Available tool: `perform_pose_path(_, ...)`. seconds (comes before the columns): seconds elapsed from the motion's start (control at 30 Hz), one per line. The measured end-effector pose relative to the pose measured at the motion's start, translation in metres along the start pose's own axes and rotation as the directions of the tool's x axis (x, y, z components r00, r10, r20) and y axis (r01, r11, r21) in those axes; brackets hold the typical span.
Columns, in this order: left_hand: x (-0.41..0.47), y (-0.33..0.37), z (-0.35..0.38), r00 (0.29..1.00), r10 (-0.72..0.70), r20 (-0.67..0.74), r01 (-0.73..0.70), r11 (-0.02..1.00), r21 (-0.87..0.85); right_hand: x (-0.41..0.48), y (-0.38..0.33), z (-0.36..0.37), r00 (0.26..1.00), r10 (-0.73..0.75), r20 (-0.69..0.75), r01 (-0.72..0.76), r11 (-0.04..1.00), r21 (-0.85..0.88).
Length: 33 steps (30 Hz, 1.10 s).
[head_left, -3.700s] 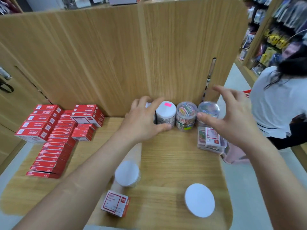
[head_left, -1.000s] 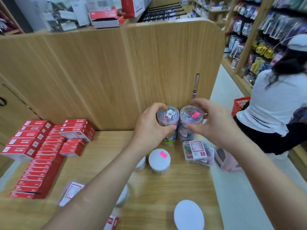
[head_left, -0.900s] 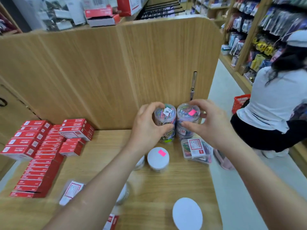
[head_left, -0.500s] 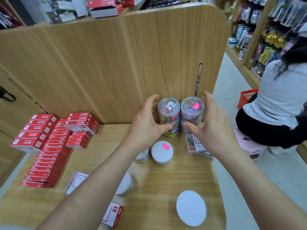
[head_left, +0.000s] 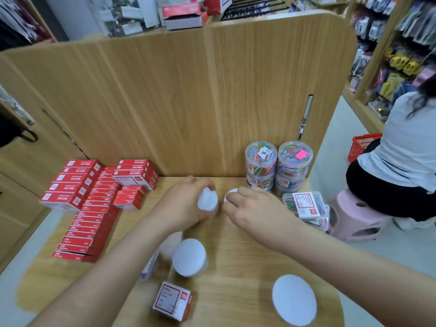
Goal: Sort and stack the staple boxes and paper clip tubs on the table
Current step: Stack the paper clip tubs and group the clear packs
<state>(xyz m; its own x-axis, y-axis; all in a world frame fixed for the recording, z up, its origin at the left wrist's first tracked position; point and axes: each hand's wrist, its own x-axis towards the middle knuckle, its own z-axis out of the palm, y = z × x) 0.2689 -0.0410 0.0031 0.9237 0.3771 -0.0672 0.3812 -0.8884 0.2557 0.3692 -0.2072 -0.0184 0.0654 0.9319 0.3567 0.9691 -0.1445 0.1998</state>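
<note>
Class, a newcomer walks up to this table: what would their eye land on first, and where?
The two stacks of clear tubs of bright paper clips, back right against the partition. Then the red staple boxes massed at left. Mid-table, the left hand grips a white-lidded tub and the right hand a second tub.

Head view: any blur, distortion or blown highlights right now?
Head view: wide-angle bowing curves the wooden partition panel; motion blur smears the left hand, right hand and the white-lidded tubs they grip; the near round white lids wash out flat; the stacked clear paper-clip tubs and red staple boxes look fairly sharp, small print unreadable; shop shelves at right soft.
</note>
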Motion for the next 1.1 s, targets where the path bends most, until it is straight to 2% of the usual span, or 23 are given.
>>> perform_pose_path(0.17, 0.021, -0.003, 0.013, 0.977, -0.061, -0.205, 0.038, 0.993, -0.112, 0.023, 0.003, 0.013, 0.997, 0.067, -0.027, -0.069, 0.995, -0.066)
perform_pose_path(0.23, 0.027, -0.004, 0.020, 0.969, -0.056, -0.240, 0.024, 0.990, -0.137, 0.026, 0.003, 0.015, 0.991, 0.117, -0.059, -0.123, 0.984, -0.126)
perform_pose_path(0.33, 0.032, -0.001, 0.027, 0.960, -0.054, -0.275, 0.006, 0.985, -0.173, 0.027, 0.003, 0.016, 0.978, 0.209, -0.026, -0.211, 0.962, -0.174)
perform_pose_path(0.43, 0.036, 0.007, 0.030, 0.941, -0.074, -0.329, 0.007, 0.980, -0.200, 0.021, 0.003, 0.014, 0.961, 0.275, -0.011, -0.274, 0.954, -0.121)
perform_pose_path(0.5, 0.038, 0.010, 0.031, 0.938, -0.087, -0.335, 0.020, 0.980, -0.198, 0.011, 0.003, 0.004, 0.950, 0.291, -0.112, -0.294, 0.956, -0.015)
perform_pose_path(0.57, 0.040, 0.011, 0.031, 0.941, -0.089, -0.326, 0.028, 0.982, -0.185, 0.000, 0.010, -0.019, 0.890, 0.361, -0.279, -0.350, 0.932, 0.090)
perform_pose_path(0.63, 0.041, 0.011, 0.031, 0.945, -0.087, -0.315, 0.033, 0.985, -0.171, -0.012, 0.027, -0.038, 0.762, 0.521, -0.384, -0.484, 0.853, 0.195)
perform_pose_path(0.7, 0.040, 0.011, 0.031, 0.948, -0.085, -0.308, 0.041, 0.988, -0.147, -0.025, 0.047, -0.044, 0.650, 0.686, -0.327, -0.621, 0.727, 0.293)
perform_pose_path(0.73, 0.039, 0.012, 0.031, 0.946, -0.080, -0.315, 0.041, 0.991, -0.126, -0.029, 0.055, -0.043, 0.624, 0.737, -0.260, -0.656, 0.675, 0.339)
perform_pose_path(0.83, 0.038, 0.017, 0.030, 0.938, -0.031, -0.345, 0.008, 0.997, -0.071, -0.035, 0.061, -0.031, 0.627, 0.779, -0.020, -0.701, 0.575, 0.423)
perform_pose_path(0.87, 0.039, 0.017, 0.030, 0.939, -0.019, -0.344, -0.001, 0.998, -0.058, -0.035, 0.060, -0.027, 0.629, 0.777, 0.018, -0.708, 0.563, 0.427)
perform_pose_path(1.1, 0.037, 0.035, 0.028, 0.932, 0.004, -0.362, -0.030, 0.997, -0.067, -0.037, 0.062, -0.019, 0.615, 0.789, 0.012, -0.697, 0.536, 0.475)
